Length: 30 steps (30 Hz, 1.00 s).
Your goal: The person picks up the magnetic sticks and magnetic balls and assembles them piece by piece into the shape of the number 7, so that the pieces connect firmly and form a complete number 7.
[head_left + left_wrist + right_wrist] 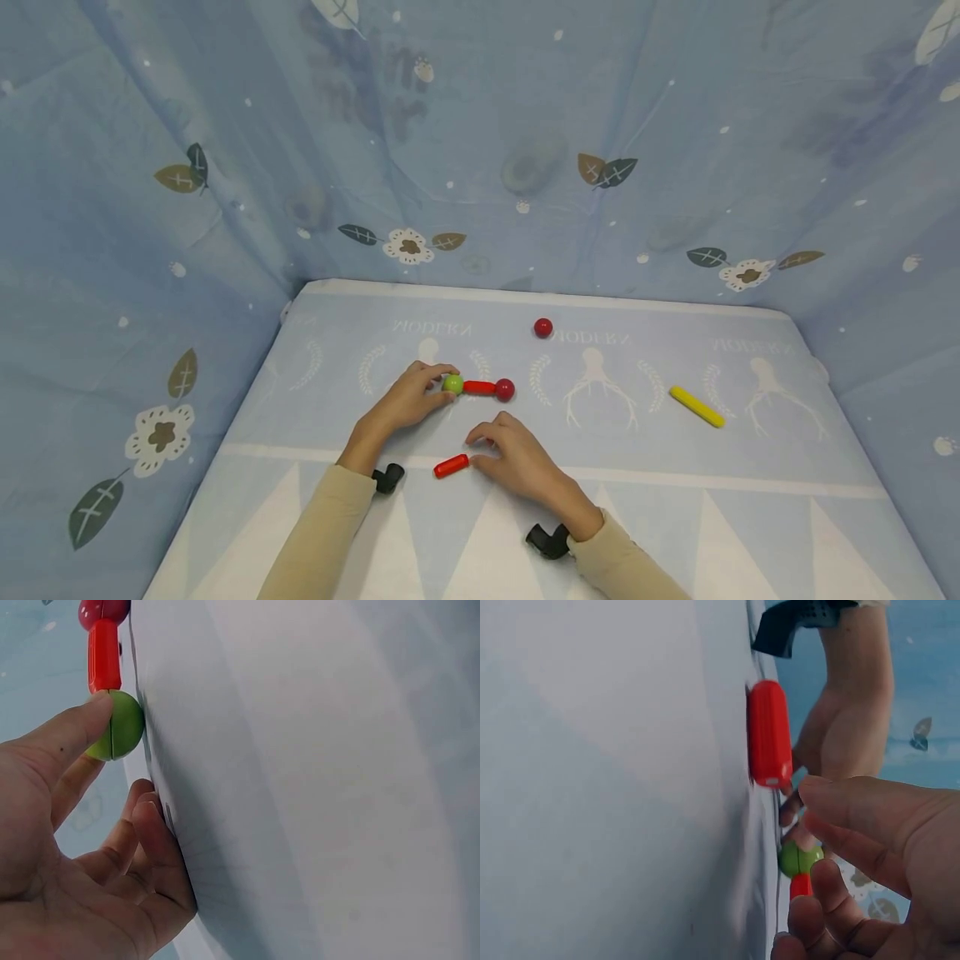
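Note:
My left hand (407, 398) pinches a green ball (453, 383) between thumb and finger; its other fingers curl loosely by the cloth in the left wrist view. A short red stick (480, 387) joins that ball to a dark red ball (505, 389), the row lying on the table. Nearer to me lies a loose red stick (451, 466). Just right of it is my right hand (521, 458), fingers bent and holding nothing. In the right wrist view its thumb tip is close to the end of the loose red stick (769, 735), seemingly apart from it.
Another dark red ball (543, 327) lies toward the back of the cloth-covered table (600, 450). A longer yellow stick (697, 407) is on the right side. Blue patterned curtains (480, 150) enclose the table at the back and sides.

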Tool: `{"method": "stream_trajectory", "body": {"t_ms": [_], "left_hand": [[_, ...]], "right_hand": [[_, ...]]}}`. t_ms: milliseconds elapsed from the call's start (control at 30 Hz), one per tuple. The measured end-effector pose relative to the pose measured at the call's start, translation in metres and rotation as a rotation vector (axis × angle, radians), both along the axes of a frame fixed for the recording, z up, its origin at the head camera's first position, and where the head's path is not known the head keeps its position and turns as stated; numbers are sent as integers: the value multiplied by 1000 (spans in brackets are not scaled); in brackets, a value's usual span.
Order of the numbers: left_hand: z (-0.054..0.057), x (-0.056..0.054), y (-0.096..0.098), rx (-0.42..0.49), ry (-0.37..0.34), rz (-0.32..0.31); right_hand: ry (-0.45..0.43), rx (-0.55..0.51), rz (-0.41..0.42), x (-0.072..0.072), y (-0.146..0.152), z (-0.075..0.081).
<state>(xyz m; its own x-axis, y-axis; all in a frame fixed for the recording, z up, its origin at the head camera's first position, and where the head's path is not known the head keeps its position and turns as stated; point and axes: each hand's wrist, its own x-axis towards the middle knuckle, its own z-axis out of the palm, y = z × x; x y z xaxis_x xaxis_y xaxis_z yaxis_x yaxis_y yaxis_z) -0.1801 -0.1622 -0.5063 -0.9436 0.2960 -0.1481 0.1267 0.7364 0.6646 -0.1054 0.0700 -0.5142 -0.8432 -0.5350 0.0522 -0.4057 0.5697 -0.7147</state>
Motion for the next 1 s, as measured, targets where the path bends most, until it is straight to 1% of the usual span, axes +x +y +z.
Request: {"method": "stream_trajectory", "body": {"t_ms": [267,433,667,1000], "left_hand": [[0,1,0,1,-1,5],[-1,0,0,7,2,0],[-2,0,-1,10,6,-10],[-2,0,0,12,20,-16]], "right_hand": [[20,-41,-94,-6,25,0],[27,-67,-156,-9,42,2],[26,-72,-212,-12,65,6],[54,-75,-343,-16,107,9]]}}
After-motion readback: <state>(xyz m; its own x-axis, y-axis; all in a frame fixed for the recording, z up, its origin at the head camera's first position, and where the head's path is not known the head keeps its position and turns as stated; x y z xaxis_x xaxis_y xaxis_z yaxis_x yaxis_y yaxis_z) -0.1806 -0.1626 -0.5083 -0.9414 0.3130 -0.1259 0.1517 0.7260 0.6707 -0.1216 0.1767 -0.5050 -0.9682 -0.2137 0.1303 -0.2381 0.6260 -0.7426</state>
